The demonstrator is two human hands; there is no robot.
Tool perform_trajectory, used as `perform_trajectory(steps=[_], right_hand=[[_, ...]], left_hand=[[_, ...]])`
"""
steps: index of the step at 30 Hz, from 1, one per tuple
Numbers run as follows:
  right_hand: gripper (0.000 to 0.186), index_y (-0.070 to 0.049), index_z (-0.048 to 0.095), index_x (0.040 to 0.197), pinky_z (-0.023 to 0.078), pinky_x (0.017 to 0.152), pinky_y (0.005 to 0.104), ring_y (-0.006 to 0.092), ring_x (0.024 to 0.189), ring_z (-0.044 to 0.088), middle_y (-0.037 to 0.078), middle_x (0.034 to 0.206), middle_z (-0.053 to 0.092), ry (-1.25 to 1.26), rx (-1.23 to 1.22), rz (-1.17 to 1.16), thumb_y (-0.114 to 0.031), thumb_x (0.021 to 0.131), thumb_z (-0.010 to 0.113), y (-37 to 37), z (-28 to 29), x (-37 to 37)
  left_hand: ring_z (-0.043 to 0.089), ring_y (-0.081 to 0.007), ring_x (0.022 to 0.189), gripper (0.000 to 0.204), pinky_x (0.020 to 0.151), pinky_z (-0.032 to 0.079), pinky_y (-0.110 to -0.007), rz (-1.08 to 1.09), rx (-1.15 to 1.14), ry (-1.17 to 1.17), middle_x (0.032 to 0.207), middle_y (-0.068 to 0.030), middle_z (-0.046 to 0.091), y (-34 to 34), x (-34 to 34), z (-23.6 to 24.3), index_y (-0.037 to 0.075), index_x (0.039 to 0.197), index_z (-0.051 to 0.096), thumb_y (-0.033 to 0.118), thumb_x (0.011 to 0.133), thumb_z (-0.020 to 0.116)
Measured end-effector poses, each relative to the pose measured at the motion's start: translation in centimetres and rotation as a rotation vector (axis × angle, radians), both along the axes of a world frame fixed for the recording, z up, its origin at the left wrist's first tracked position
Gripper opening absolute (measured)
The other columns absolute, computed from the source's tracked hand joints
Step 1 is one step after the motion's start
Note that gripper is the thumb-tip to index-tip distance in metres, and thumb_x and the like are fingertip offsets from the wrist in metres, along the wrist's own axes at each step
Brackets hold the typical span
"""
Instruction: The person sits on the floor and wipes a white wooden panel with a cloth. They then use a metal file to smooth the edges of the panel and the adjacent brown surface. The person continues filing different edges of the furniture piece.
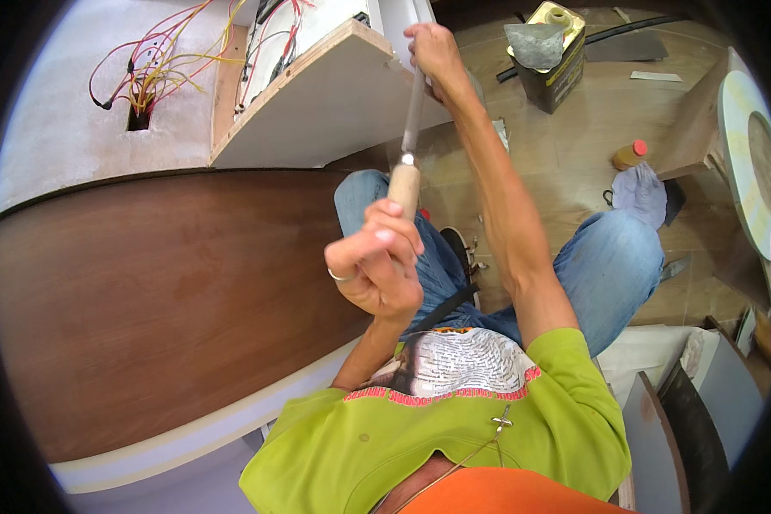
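A long metal file [415, 116] with a light wooden handle [403, 190] points away from me. My left hand [379, 261] has its fingers curled round the lower end of that handle. At the far end of the blade, the fingers of my right hand [434, 53] are closed on the file's tip. The blade lies beside the right end of a white panel [325, 116] with a bare wood edge; whether it touches the panel I cannot tell.
Loose wires [150, 86] come out of a cutout in the white board at left. A brown board [163, 300] lies at my left. On the floor at right stand a dark square can [552, 77], a red-capped bottle [630, 154] and a cloth [639, 195]. Panels [655, 445] lean at lower right.
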State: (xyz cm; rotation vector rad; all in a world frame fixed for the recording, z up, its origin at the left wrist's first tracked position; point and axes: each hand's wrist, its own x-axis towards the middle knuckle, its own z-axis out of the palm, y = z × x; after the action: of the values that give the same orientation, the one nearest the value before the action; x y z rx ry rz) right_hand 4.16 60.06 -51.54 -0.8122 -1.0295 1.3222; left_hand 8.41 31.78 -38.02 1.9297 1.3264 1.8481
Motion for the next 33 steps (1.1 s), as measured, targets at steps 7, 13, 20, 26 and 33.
perform_trajectory(steps=[7,13,20,26,33], right_hand=[[0.03,0.002,0.075,0.099,0.053,0.072,0.0419,0.0337,0.078,0.066,0.021,0.094,0.071,-0.093,-0.057,-0.007,-0.015,0.092,0.051,0.0,0.1,-0.1],[0.03,-0.003,0.074,0.088,0.053,0.066,0.0442,0.0349,0.071,0.069,0.022,0.077,0.069,-0.188,-0.131,0.056,-0.022,0.093,0.052,1.2,1.8,-0.7],[0.032,0.005,0.073,0.104,0.044,0.059,0.0376,0.019,0.07,0.059,0.008,0.078,0.066,0.014,-0.181,0.12,-0.02,0.096,0.054,-0.3,0.1,-1.3],[0.031,0.005,0.072,0.105,0.044,0.057,0.0403,0.0227,0.061,0.057,0.013,0.079,0.068,-0.014,-0.304,0.156,-0.019,0.095,0.056,2.4,4.0,-0.8],[0.032,0.001,0.073,0.09,0.047,0.054,0.0396,0.0223,0.06,0.063,0.013,0.072,0.066,-0.063,-0.092,-0.112,-0.025,0.096,0.054,2.1,2.6,-0.3]], left_hand=[[0.038,-0.0104,0.051,0.009,0.083,0.047,-0.039,0.022,0.019,-0.119,0.056,0.0016,0.037,4.5,0.2,2.8,0.009,0.113,0.049,0.01,0.109,0.041],[0.037,-0.0095,0.05,0.008,0.082,0.047,-0.038,-0.025,0.033,-0.112,0.057,0.0023,0.037,2.5,-1.0,1.8,0.009,0.112,0.05,0.009,0.109,0.043],[0.036,-0.0093,0.051,0.011,0.084,0.047,-0.037,0.007,-0.005,-0.104,0.058,0.0025,0.036,2.9,-0.2,3.5,0.009,0.114,0.052,0.01,0.11,0.041],[0.035,-0.0095,0.051,0.01,0.085,0.047,-0.038,0.052,0.021,-0.073,0.057,0.0026,0.035,5.9,0.2,4.0,0.01,0.113,0.053,0.012,0.11,0.044],[0.035,-0.0091,0.053,0.01,0.084,0.047,-0.039,-0.039,0.008,-0.116,0.058,0.0031,0.033,4.8,-1.3,5.5,0.011,0.115,0.053,0.01,0.109,0.045]])
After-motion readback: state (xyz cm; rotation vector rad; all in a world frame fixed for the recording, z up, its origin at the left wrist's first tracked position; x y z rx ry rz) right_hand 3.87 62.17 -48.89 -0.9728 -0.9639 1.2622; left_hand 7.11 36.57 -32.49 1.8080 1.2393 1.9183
